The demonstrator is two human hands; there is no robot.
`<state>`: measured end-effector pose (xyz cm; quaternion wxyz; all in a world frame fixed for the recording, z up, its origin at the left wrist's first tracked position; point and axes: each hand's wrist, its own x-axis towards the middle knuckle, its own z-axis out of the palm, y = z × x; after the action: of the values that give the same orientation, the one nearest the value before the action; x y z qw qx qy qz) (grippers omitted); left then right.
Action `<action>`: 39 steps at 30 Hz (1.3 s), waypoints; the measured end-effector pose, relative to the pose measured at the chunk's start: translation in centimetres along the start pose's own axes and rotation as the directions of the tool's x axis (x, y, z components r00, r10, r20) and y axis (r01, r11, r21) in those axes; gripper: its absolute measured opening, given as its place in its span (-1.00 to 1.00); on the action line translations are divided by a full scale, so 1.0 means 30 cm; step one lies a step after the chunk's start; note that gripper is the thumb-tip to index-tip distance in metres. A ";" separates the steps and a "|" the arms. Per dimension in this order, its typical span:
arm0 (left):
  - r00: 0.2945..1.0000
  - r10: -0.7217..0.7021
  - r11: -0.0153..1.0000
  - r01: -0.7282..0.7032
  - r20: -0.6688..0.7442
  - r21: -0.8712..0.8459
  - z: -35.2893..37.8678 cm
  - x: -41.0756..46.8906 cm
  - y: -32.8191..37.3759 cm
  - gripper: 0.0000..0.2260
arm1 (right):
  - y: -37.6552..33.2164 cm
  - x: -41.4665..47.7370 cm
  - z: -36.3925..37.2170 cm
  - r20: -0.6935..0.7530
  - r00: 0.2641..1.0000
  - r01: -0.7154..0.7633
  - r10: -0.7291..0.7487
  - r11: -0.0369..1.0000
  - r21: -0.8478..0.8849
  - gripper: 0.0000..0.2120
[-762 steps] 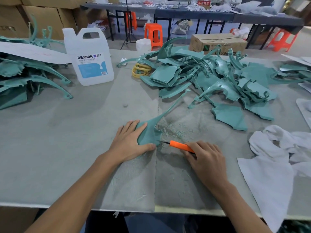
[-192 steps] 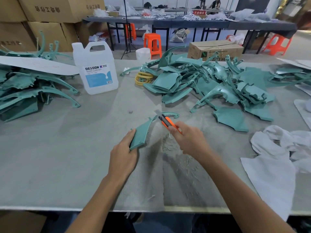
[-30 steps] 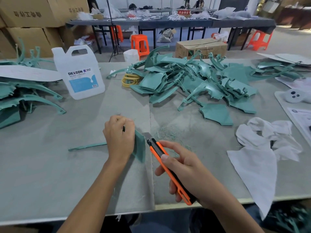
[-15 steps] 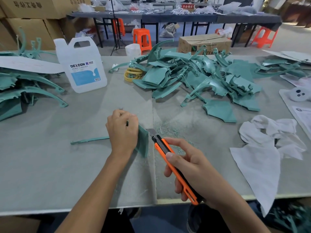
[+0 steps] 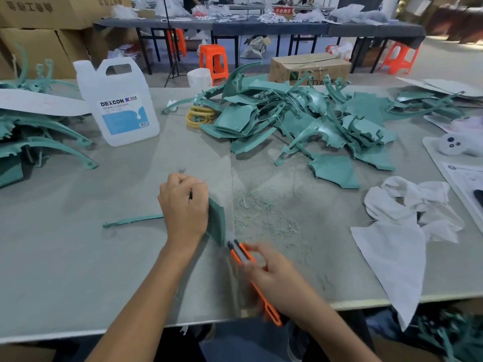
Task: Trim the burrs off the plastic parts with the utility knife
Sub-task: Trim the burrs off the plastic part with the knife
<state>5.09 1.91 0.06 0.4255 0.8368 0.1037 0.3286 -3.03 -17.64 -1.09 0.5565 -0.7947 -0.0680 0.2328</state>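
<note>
Within the last half-second the utility knife (image 5: 240, 253) has travelled toward 6 o'clock down the plastic part's (image 5: 217, 221) right edge, and its tip now sits at the near corner, so this stroke is judged to be almost finished. The left hand (image 5: 183, 210) grips the part on edge, its thin arm trailing to 9 o'clock. The right hand (image 5: 275, 278), blurred, is wrapped round the knife handle, which points to 5 o'clock.

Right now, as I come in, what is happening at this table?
A person is trimming a teal plastic part at a table. The left hand grips the part and holds it on edge on the table. The right hand, which is blurred, holds an orange knife with its tip at the part's near corner. Thin teal shavings lie just right of the part. A pile of more teal parts lies farther back.
</note>
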 end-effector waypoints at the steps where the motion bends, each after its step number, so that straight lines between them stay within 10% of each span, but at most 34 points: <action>1: 1.000 0.001 1.000 -0.001 -0.002 0.009 0.002 0.001 0.001 -0.65 | 0.013 0.002 0.007 -0.004 1.000 -0.016 0.015 0.999 -0.042 -0.77; 6: 1.000 -0.002 1.000 0.002 0.010 0.029 0.004 0.005 0.006 -0.61 | 0.001 0.016 -0.018 -0.032 0.999 0.000 -0.007 0.973 -0.229 -0.80; 26: 1.000 0.008 0.999 -0.009 0.011 0.038 -0.003 0.001 0.010 -0.61 | -0.144 -0.084 -0.019 -0.086 0.980 0.193 -0.180 0.964 0.183 -0.72; 39: 1.000 -0.005 1.000 0.005 0.021 -0.006 -0.008 -0.003 0.005 -0.66 | -0.002 0.016 -0.001 -0.042 0.999 0.016 -0.032 0.947 -0.320 -0.75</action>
<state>4.85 1.94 0.23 0.4299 0.8387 0.1002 0.3189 -2.59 -17.48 -1.16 0.4248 -0.8786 -0.1014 0.1933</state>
